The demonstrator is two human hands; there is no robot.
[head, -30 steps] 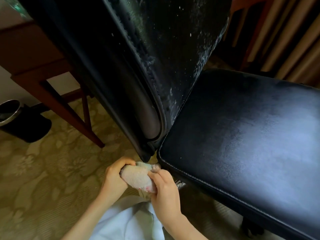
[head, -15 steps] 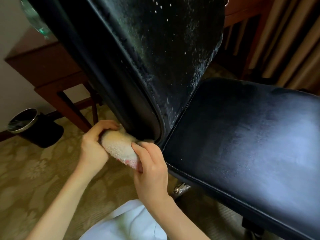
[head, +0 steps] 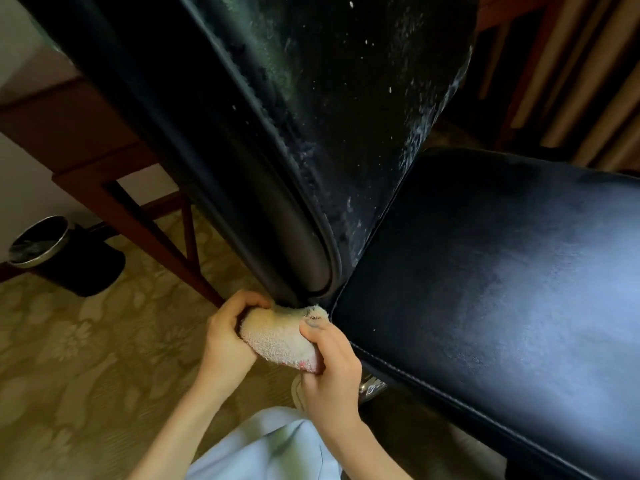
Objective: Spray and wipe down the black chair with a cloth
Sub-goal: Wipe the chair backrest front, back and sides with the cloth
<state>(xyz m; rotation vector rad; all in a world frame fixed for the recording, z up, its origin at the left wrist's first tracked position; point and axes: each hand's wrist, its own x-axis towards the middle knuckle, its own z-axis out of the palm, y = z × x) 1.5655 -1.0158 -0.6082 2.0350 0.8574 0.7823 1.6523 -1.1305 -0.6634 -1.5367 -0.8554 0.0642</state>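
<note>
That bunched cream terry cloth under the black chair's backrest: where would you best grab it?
By its two ends, coming from left and right, as the left hand and right hand do. The bunched cream terry cloth is wadded into a roll lying crosswise below the black leather backrest, so its ends look easiest to reach.

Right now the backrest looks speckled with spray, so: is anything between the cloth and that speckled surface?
Nothing visible does. The left hand and right hand grip the cloth at the bottom corner of the backrest, beside the seat; the speckled face above lies bare.
</note>
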